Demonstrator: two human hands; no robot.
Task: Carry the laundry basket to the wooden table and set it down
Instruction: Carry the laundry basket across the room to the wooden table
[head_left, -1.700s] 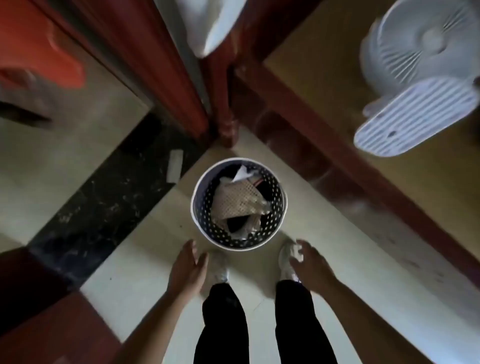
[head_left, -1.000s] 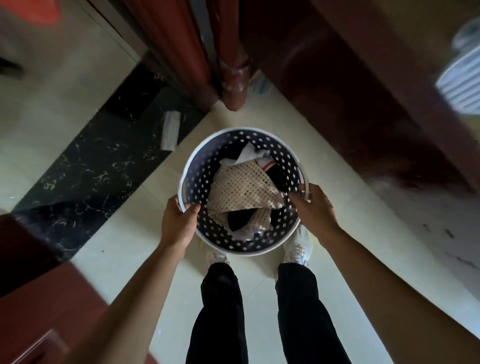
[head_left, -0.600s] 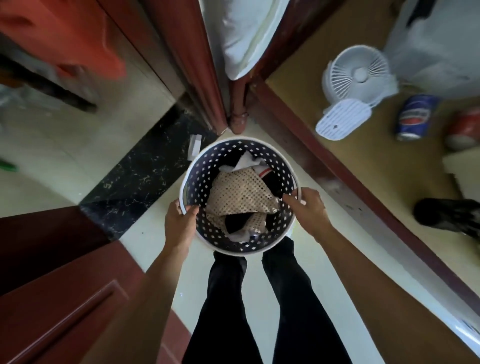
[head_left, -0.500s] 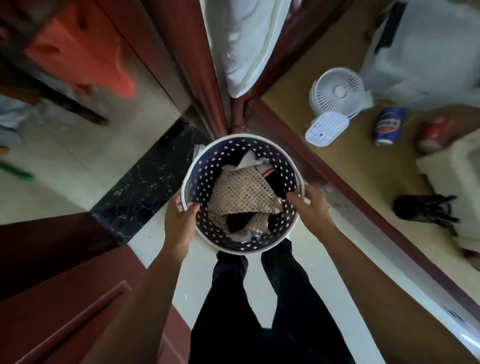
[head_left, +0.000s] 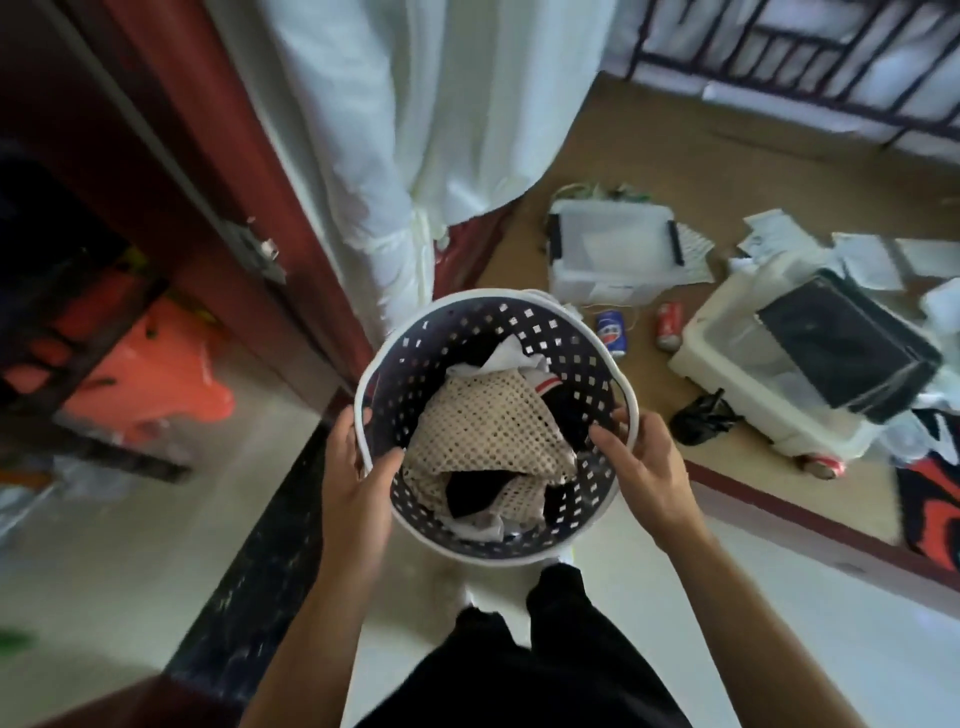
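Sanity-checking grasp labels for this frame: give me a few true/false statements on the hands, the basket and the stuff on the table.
1. Both hands grip the laundry basket at its rim. True: the left hand and the right hand hold opposite sides.
2. The basket is empty. False: a beige mesh cloth lies on top of other clothes inside.
3. The basket already sits on the wooden table. False: it is held up in front of the person, mostly over the floor, only its far edge over the table.
4. Two drink cans lie on the table. True: a blue can and a red can.
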